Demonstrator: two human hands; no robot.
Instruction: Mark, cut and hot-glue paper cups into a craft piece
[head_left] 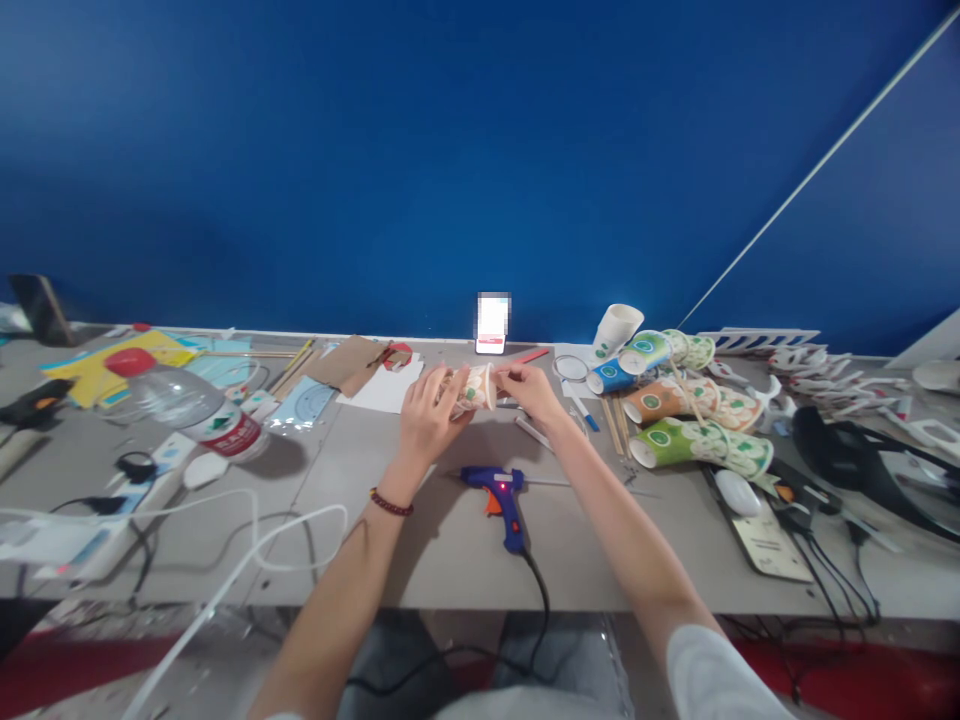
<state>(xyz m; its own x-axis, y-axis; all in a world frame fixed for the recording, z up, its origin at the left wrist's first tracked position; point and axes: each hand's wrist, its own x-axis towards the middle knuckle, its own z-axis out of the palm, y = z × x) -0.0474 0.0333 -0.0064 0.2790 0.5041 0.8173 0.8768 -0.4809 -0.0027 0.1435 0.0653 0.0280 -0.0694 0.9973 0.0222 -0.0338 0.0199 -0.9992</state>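
Observation:
A paper cup [478, 388] with a brown and green leaf print lies sideways in my left hand [429, 412], whose fingers wrap round it. At the cup's right end, the bent fingers of my right hand [531, 392] come together close to the rim. Whatever they pinch is too small to make out. Below both hands, a blue hot glue gun [495, 482] with an orange trigger lies on the table, its red light lit and its nozzle to the left. Behind the cup stands a phone [492, 325] with a bright screen.
Cups joined end to end [701, 445] lie at the right, near a white cup [617, 328] and wooden sticks [616, 425]. Leftward are a tilted water bottle [196, 405], cardboard [352, 362] and a power strip [112, 520]. The glue gun's black cord [541, 585] hangs over the table edge.

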